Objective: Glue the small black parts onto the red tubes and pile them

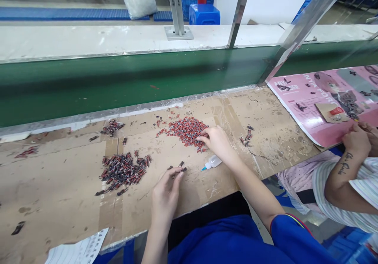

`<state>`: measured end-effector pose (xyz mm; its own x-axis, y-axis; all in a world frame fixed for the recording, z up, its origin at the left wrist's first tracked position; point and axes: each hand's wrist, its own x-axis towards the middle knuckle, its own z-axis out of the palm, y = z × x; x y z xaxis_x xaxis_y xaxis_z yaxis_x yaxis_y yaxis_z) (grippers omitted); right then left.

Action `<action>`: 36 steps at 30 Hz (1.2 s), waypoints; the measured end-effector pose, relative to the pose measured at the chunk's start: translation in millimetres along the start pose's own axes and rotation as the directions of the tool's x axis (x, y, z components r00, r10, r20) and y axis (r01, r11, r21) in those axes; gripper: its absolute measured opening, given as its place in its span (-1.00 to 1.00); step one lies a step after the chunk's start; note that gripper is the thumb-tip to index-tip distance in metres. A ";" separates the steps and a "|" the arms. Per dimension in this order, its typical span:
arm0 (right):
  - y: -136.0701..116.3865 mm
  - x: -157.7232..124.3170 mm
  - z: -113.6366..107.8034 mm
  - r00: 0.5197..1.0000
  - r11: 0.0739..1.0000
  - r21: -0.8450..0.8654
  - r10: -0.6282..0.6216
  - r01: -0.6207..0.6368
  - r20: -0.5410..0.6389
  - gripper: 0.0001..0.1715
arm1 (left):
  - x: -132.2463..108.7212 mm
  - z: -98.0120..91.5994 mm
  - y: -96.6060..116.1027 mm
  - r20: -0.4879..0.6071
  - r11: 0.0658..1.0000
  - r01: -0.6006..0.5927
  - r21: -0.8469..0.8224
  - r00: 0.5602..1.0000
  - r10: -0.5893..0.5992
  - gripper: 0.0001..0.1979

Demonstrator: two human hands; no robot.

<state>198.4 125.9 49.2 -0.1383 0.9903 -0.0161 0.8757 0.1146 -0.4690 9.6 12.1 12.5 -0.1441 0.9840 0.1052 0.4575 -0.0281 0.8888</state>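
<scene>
My left hand [167, 191] is closed in a pinch over the cardboard, with a small dark part [183, 169] between thumb and forefinger. Another dark piece lies just behind its fingertips. At the right edge of a heap of small red-and-silver parts [187, 130], my right hand [217, 141] has thumb and fingers pinched together; whatever is in them is too small to make out. A little clear squeeze bottle [214, 161] with a blue needle tip lies below my right wrist. Left of my left hand is a pile of black-and-red pieces [124, 171].
Cardboard [73, 185] covers the bench, with a smaller dark cluster [112, 127] at its back. Behind runs a green belt [118, 83]. A co-worker's hands [358, 140] work at right over a pink poster [310, 118]. A metal post [238, 14] rises behind; paper [78, 248] lies front left.
</scene>
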 end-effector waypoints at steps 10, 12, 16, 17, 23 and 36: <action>1.6 -6.2 -1.1 0.998 0.940 0.341 0.020 0.003 -0.065 -0.88 | -1.2 0.2 2.3 -0.054 0.998 0.034 -0.060 0.998 -0.037 -0.71; 3.9 -12.8 -0.2 0.999 0.828 0.560 -0.006 0.030 -0.043 -0.85 | 0.1 0.7 5.7 -0.059 0.996 0.049 -0.079 0.997 -0.054 -0.71; 0.0 -25.7 4.2 0.997 0.564 0.826 -0.059 -0.008 0.050 -0.67 | 2.9 2.4 12.1 -0.054 0.991 0.086 -0.105 0.994 -0.092 -0.70; -2.5 -28.7 4.9 0.996 0.542 0.841 -0.062 -0.014 0.056 -0.65 | 3.4 2.7 13.4 -0.049 0.990 0.089 -0.112 0.994 -0.095 -0.70; -18.6 -47.4 10.3 0.993 0.474 0.880 -0.093 -0.026 0.079 -0.73 | 5.2 2.8 21.0 -0.043 0.992 0.061 -0.112 0.997 -0.066 -0.72; -33.5 -65.8 27.4 0.999 0.471 0.882 0.024 -0.035 0.027 -0.76 | 2.3 5.8 26.7 -0.069 0.991 0.068 -0.111 0.995 -0.076 -0.71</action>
<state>165.6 54.7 41.7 -0.1293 0.9903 -0.0512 0.0093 -0.0505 -0.9987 26.6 14.6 33.9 -0.2384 0.9688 0.0676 0.3462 0.0198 0.9379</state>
